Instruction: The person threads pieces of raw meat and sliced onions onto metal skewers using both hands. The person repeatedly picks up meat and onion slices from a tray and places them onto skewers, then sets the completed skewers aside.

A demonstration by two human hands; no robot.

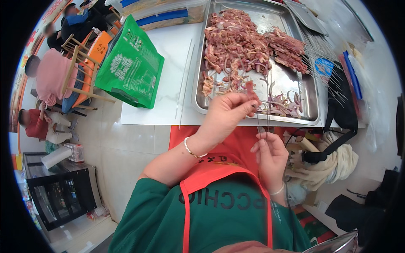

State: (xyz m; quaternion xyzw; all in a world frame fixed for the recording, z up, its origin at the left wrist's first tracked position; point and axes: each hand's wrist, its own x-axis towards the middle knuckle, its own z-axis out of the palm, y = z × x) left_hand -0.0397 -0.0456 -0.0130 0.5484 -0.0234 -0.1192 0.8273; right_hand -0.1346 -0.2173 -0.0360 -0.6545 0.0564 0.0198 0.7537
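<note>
My left hand (229, 109) pinches a strip of raw meat (251, 90) between thumb and fingertips, over the near edge of a metal tray (311, 104). A few thin metal skewers (268, 118) stand upright in my right hand (270, 150), just in front of the table edge. One skewer reaches up to the meat at my left fingertips; how far it passes through is hidden. Inside the tray lie a heap of raw meat pieces (235, 38) mixed with onion, loose sliced onion (286, 104), and a stack of meat-threaded skewers (286, 50) at the right.
A green pouch (133, 66) stands on the white table (172, 34), left of two loose skewers (185, 82). Lidded plastic containers (171, 17) sit at the back. Many bare skewer ends (330, 66) jut beyond the tray's right rim. Several people sit at the far left.
</note>
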